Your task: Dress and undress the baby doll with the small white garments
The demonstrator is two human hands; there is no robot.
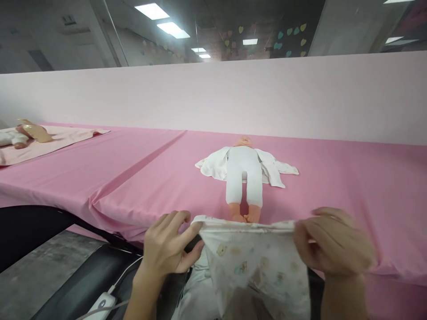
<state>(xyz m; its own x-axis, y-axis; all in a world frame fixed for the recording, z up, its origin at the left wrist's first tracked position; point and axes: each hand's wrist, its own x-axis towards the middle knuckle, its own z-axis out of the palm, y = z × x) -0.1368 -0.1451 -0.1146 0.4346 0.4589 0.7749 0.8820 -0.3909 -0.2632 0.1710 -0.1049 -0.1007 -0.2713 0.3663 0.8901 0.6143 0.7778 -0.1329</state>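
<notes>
A pair of white baby pants (256, 262) with a small animal print hangs in front of me, its waistband pulled straight between my hands. My left hand (168, 244) pinches the left end of the waistband between thumb and finger. At the other end, my right hand (333, 242) is closed on the band, slightly blurred. Just beyond the waistband a baby doll (244, 171) lies on its back, feet toward me, with a white cloth body. Under it a white printed baby shirt (215, 165) is spread open, sleeves out to both sides.
Pink sheeting (150, 155) covers the table, with a white partition (213, 98) and glass behind. Far left, another doll (15, 138) lies on a pale pink cloth (73, 134). Below left are a black chair (90, 271) and a white device (103, 304) with a cable.
</notes>
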